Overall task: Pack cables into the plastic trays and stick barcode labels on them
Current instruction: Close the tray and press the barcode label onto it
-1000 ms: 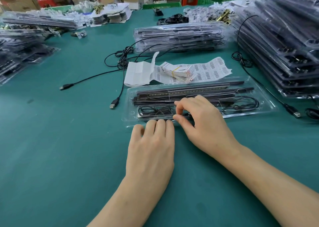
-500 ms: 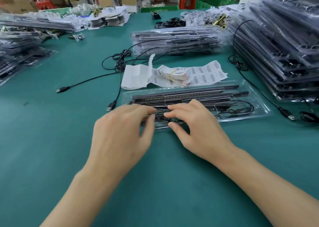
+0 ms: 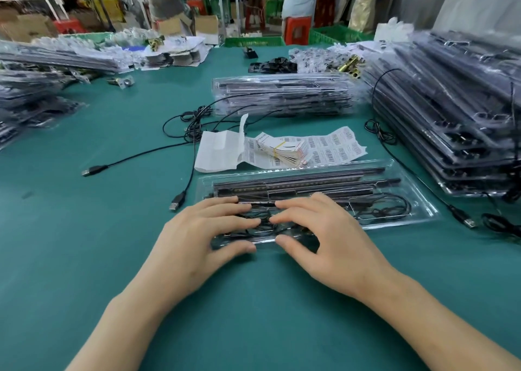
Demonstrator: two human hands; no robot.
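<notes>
From where I am standing, blurred piles of packed trays point(image 3: 42, 83) are sitting at the far left of the green table point(image 3: 84, 258). Two loose cables are lying beside them, their USB plugs point(image 3: 94, 170) pointing at the near edge.

The left hand point(image 3: 203, 235) is lying spread on the left end of the open plastic tray point(image 3: 408, 190), which sits directly in front of the person. Its fingers are fairly straight and gripping nothing, and the thumb is resting at the tray's near rim. The right hand point(image 3: 329, 235) is mirroring it just beside, fingers flat and also gripping nothing. Between them they are pressing a coiled cable point(image 3: 259, 224) down into its pocket.

I judge the packing step is under way, with the label not yet on. Next, the coil needs seating fully so no loop rides over the rim. Then one sticker needs peeling from the barcode sheet point(image 3: 332, 148) lying just behind the tray.

Counting: one tray in hand with two coils in it, the second coil point(image 3: 386, 207) lying towards the right end. There are three loose plugs in all, the third point(image 3: 465, 221) at the right. One middle stack point(image 3: 282, 94) and one tall right stack point(image 3: 451, 117) are too blurred for me to count.
</notes>
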